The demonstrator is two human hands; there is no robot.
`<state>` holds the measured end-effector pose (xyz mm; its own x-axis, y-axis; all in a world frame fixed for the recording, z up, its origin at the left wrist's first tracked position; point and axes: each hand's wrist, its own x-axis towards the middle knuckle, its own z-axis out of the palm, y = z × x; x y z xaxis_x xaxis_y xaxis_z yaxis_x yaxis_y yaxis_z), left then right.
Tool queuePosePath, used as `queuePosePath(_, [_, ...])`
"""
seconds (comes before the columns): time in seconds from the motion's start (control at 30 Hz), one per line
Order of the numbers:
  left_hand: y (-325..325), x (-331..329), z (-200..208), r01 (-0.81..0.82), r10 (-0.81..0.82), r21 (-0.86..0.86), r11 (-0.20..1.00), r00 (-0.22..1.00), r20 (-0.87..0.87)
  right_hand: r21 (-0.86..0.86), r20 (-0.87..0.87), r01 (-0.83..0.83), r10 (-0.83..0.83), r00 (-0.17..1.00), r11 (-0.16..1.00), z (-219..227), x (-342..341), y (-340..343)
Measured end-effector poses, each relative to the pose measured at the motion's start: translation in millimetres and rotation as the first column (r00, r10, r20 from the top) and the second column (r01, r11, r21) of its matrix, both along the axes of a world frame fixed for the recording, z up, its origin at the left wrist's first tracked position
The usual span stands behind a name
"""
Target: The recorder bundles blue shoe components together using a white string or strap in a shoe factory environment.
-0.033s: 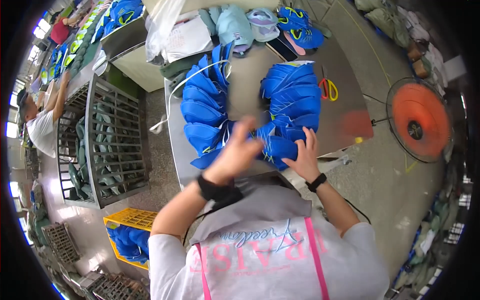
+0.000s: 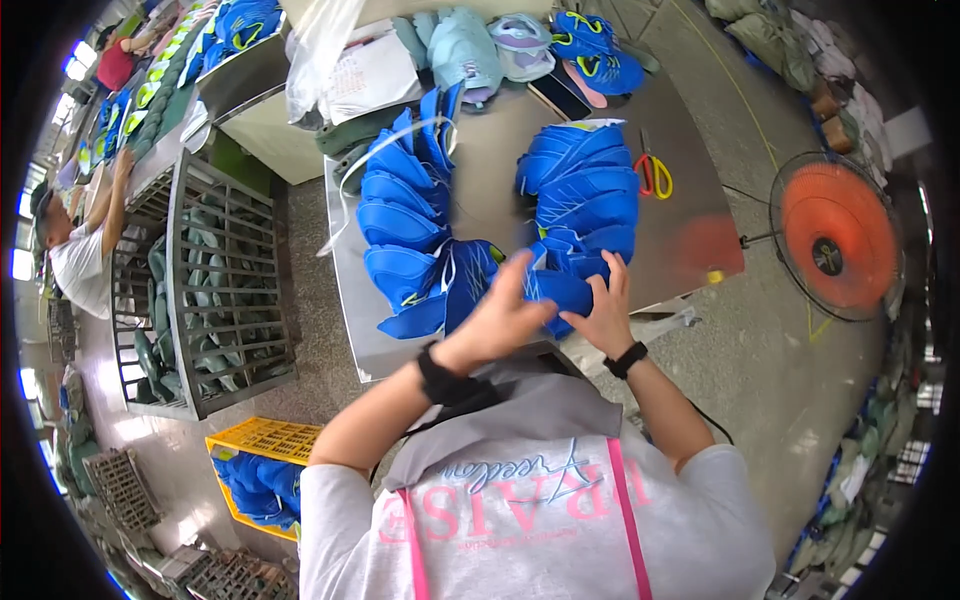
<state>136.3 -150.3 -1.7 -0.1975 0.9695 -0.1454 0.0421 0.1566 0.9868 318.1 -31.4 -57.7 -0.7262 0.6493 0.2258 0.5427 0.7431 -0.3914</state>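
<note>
Blue shoe uppers stand nested in two curved rows on the metal table, a left row (image 2: 403, 215) and a right row (image 2: 585, 190). At the near end of the right row, my right hand (image 2: 606, 312) grips a blue shoe upper (image 2: 562, 290) between thumb and fingers. My left hand (image 2: 500, 318), slightly blurred, is beside that upper with thumb and fingers spread; its fingertips reach the upper's near edge. Another blue upper (image 2: 468, 285) stands just beyond my left hand, at the near end of the left row.
Red-and-yellow scissors (image 2: 655, 176) lie right of the rows. A phone (image 2: 560, 100), pale shoes (image 2: 466, 55) and papers (image 2: 375, 80) are at the back. An orange fan (image 2: 838, 240) stands right. At left are a metal cage (image 2: 185, 290), a yellow crate (image 2: 262, 437) and a co-worker (image 2: 78, 255).
My left hand has shifted right and slightly nearer, toward the upper in my right hand. An upper beyond my left hand shows more fully. The white strap on the left has swung.
</note>
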Motion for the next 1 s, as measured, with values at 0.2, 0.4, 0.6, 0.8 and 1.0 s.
queuePosePath(0.2, [-2,23,-97,0.080,-0.087,-0.036,0.996,0.900,-0.427,0.018,-0.087,-0.037,0.038,0.995,0.999,17,14,38])
queuePosePath(0.4, [-3,0,-111,0.112,-0.283,-0.263,0.958,0.480,-0.830,-0.113,0.040,-0.122,0.127,0.991,0.986,27,57,91])
queuePosePath(0.6, [8,-16,-94,0.324,-0.483,-0.379,0.867,0.355,-0.800,-0.194,-0.017,-0.063,0.061,0.998,0.979,13,71,118])
queuePosePath(0.8, [81,-25,-51,0.345,-0.588,-0.481,0.806,0.375,-0.716,-0.407,-0.329,-0.036,-0.111,0.938,0.913,-34,92,125])
queuePosePath(1.0, [225,-68,-43,0.058,0.096,0.140,0.988,0.479,-0.873,-0.568,-0.386,0.007,-0.274,0.881,0.823,-61,96,113])
